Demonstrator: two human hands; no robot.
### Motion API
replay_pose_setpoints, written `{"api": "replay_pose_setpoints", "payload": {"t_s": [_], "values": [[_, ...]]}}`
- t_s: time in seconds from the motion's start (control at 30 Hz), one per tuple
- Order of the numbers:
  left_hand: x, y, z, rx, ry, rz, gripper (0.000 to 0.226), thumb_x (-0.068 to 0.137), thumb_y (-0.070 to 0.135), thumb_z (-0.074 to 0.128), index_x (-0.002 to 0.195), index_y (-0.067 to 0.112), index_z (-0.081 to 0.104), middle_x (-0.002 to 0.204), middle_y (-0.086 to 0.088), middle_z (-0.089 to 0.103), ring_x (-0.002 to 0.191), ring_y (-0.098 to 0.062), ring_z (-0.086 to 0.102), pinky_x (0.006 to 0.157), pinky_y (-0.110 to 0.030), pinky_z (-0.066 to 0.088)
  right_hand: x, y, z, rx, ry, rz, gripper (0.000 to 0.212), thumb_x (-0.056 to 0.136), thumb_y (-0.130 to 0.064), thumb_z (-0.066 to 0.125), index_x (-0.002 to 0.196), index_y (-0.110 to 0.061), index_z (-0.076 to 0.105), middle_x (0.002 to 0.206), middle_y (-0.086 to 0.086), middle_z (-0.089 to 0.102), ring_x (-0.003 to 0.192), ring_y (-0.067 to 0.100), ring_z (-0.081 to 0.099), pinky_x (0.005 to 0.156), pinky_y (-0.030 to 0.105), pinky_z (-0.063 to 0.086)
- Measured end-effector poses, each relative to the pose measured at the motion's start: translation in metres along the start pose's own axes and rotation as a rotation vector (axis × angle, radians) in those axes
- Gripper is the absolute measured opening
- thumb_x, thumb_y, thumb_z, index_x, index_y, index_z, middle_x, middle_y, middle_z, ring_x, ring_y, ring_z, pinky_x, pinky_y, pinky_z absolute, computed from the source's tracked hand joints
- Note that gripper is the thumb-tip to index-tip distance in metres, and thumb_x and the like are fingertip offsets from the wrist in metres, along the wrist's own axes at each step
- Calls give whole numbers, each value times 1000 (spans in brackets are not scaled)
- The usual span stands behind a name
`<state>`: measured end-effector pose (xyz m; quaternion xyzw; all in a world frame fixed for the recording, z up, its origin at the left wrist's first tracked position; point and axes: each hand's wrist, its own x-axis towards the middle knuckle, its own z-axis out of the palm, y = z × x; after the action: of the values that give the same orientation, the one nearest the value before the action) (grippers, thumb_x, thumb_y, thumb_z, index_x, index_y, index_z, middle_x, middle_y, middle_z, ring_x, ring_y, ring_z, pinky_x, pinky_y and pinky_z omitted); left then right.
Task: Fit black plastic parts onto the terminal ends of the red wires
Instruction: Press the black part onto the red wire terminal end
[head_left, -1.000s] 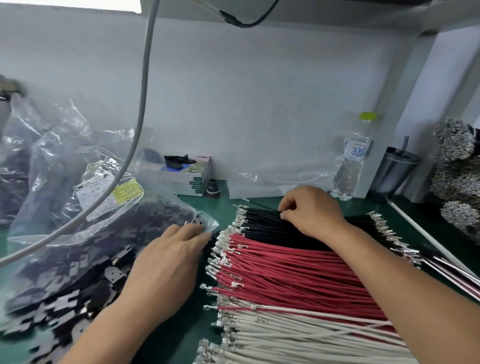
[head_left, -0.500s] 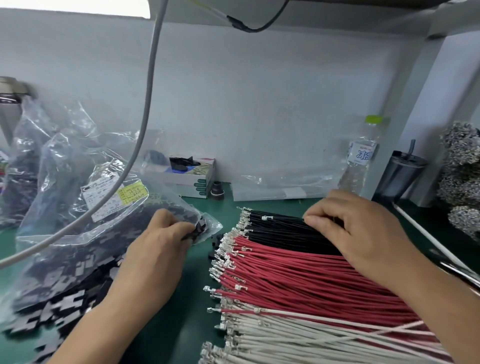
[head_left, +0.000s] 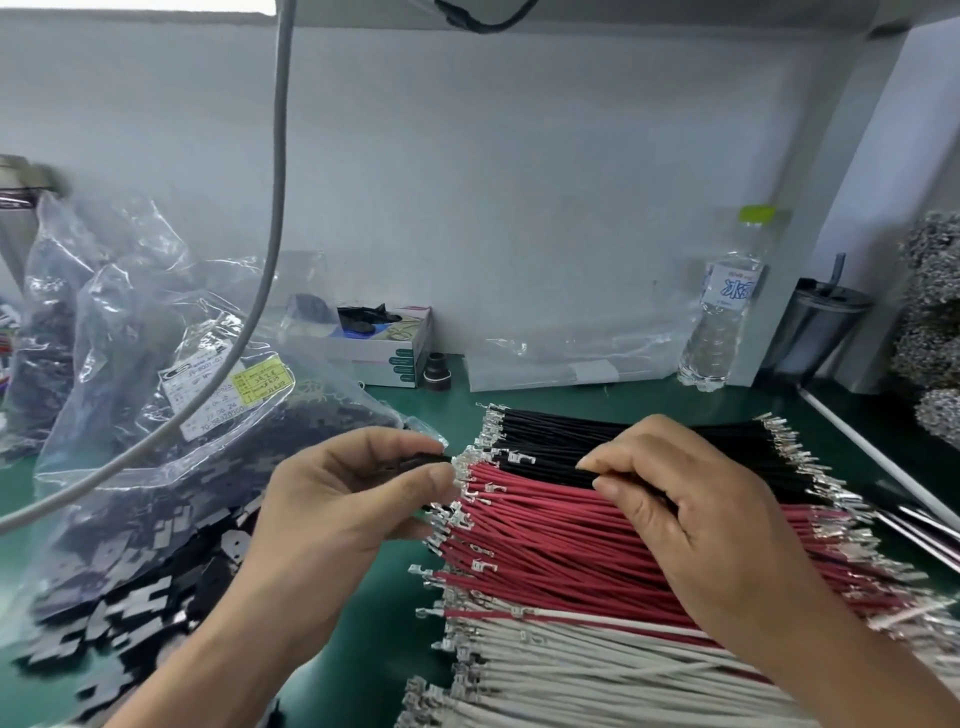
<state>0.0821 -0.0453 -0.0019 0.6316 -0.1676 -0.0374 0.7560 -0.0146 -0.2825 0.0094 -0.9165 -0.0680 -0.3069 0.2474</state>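
I see bare green mat (head_left: 384, 639) lower centre, bag (head_left: 171, 467) crowding left, wires (head_left: 571, 545) filling right, cable (head_left: 270, 249) hanging upper left

**Along the back wall of the green bench**

A clear water bottle (head_left: 724, 312) with a green cap stands beside a dark steel tumbler (head_left: 815, 332). A small cardboard box (head_left: 400, 348) sits near a flat plastic sleeve (head_left: 561, 358). A grey cable (head_left: 278, 208) hangs across the left.
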Motion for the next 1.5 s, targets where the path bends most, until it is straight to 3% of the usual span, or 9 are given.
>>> {"api": "replay_pose_setpoints", "payload": {"t_s": [0.13, 0.3, 0.37, 0.5, 0.63, 0.8, 1.07, 1.3, 1.5], "values": [[0, -1, 2, 43, -10, 97, 23, 64, 12, 87, 86, 17, 83, 82, -14, 74, 72, -16, 72, 60, -20, 56, -3, -1, 0, 4, 12, 8, 18, 96, -29, 56, 104, -30, 72, 93, -18, 61, 88, 9, 63, 72, 20, 46], [-9, -4, 4, 683, -54, 378, 44, 85, 5, 78, 114, 38, 78, 96, 13, 66, 83, -10, 62, 67, -11, 43, -4, -6, -2, 3, 86, -27, 9, 94, -32, 64, 92, -32, 74, 88, -17, 62, 82, 10, 64, 65, 24, 48], [-12, -4, 8, 779, -105, 422, 50, 86, 6, 78, 124, 39, 73, 99, 19, 66, 82, -2, 63, 69, -6, 43, -4, -8, 1, 1, 94, -55, 10, 91, -32, 65, 92, -30, 75, 87, -17, 61, 80, 11, 64, 63, 29, 51], [-16, -6, 15, 683, -69, 359, 46, 72, 7, 90, 87, 48, 77, 84, 25, 72, 63, 5, 64, 58, -2, 44, -5, -10, 4, 16, 78, -80, 12, 91, -32, 65, 92, -28, 76, 87, -17, 59, 78, 11, 63, 62, 25, 50], [-13, -10, 12, 537, -101, 365, 25, 74, 23, 83, 92, 40, 80, 88, 12, 73, 71, -13, 70, 60, -17, 54, -5, -12, 5, -12, 64, -110, 11, 92, -32, 66, 93, -28, 76, 86, -16, 59, 77, 9, 62, 60, 26, 50], [-12, -13, 10, 406, -157, 312, 25, 71, 26, 90, 92, 37, 82, 86, -2, 73, 73, -22, 69, 64, -31, 58, -5, -14, 5, -94, 47, -151, 12, 91, -33, 66, 92, -28, 76, 85, -17, 58, 72, 4, 57, 58, 22, 48], [-11, -13, 7, 155, -280, 157, 21, 68, 19, 89, 89, 19, 84, 80, -10, 71, 71, -16, 64, 62, -20, 52, -3, -11, 5, 106, -16, -83, 14, 94, -36, 66, 94, -29, 78, 86, -15, 61, 80, 11, 63, 65, 21, 48], [-14, -17, 9, 399, -245, 291, 18, 74, 30, 88, 90, 35, 83, 82, 1, 73, 69, -13, 66, 61, -17, 50, -5, -16, 13, -33, -13, -128, 17, 93, -35, 62, 92, -26, 76, 86, -18, 59, 80, 2, 58, 68, 15, 45], [-15, -16, 13, 409, -191, 299, 18, 71, 32, 87, 88, 38, 83, 79, 0, 72, 67, -16, 65, 60, -21, 51, -6, -15, 16, 7, 9, -126, 13, 93, -33, 65, 90, -25, 75, 86, -17, 58, 81, 5, 59, 67, 23, 48]]}}
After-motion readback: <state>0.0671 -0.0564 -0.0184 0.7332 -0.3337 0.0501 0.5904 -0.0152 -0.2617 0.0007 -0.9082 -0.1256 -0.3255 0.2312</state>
